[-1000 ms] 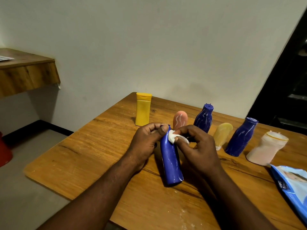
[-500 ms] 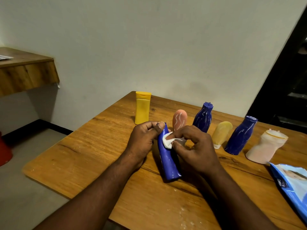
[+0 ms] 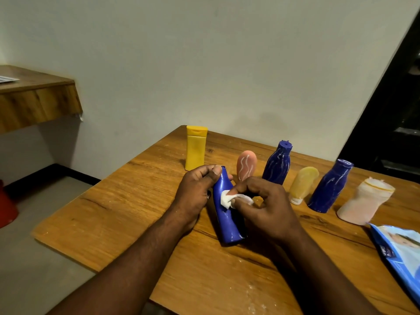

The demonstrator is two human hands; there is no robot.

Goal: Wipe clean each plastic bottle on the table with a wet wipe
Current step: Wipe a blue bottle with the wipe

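A blue plastic bottle (image 3: 225,220) stands tilted on the wooden table (image 3: 113,214), base down near me. My left hand (image 3: 196,192) grips its neck from the left. My right hand (image 3: 261,205) pinches a crumpled white wet wipe (image 3: 227,199) and presses it against the bottle's upper side. Behind stand a yellow bottle (image 3: 196,147), a pink bottle (image 3: 246,164) with white streaks, two more blue bottles (image 3: 277,163) (image 3: 329,186), a pale yellow bottle (image 3: 303,185) and a whitish pink bottle (image 3: 363,204).
A blue wet-wipe pack (image 3: 400,253) lies at the table's right edge. White specks dot the table near me. A wooden shelf (image 3: 34,98) hangs on the wall at left, a red object (image 3: 6,208) sits on the floor below.
The wipe in my right hand has slid down the bottle from the neck to the upper body. The bottle's neck has leaned a little to the left under my left hand.
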